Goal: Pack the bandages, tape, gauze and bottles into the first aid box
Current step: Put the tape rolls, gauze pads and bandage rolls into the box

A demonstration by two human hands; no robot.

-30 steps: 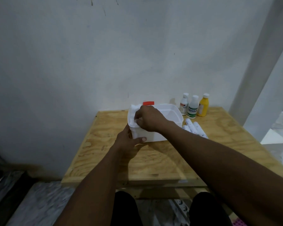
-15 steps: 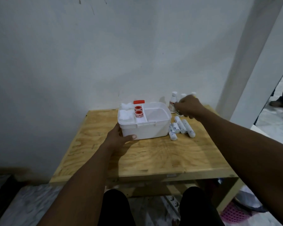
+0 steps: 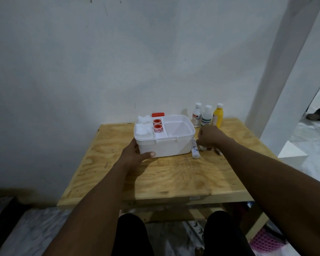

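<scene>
The white first aid box [image 3: 174,147] stands open on the wooden table [image 3: 174,178]. White gauze [image 3: 143,125] fills its left compartment, and two red tape rolls [image 3: 157,125] sit in the narrow middle one. Its large right compartment holds nothing. My left hand [image 3: 135,154] grips the box's front left corner. My right hand [image 3: 210,136] is just right of the box, fingers closed down over the white bandage rolls [image 3: 195,149], most of them hidden under it. Three bottles [image 3: 208,117], two white and one yellow, stand behind that hand.
A red lid part [image 3: 158,114] shows behind the box against the white wall. A white pillar [image 3: 277,71] rises at the right. A person's shoe [image 3: 316,116] is on the floor far right. A pink basket [image 3: 266,241] sits under the table.
My right hand left the box's gauze compartment, swung right toward the bottles, then dropped onto the bandage rolls beside the box. My left hand has stayed on the box.
</scene>
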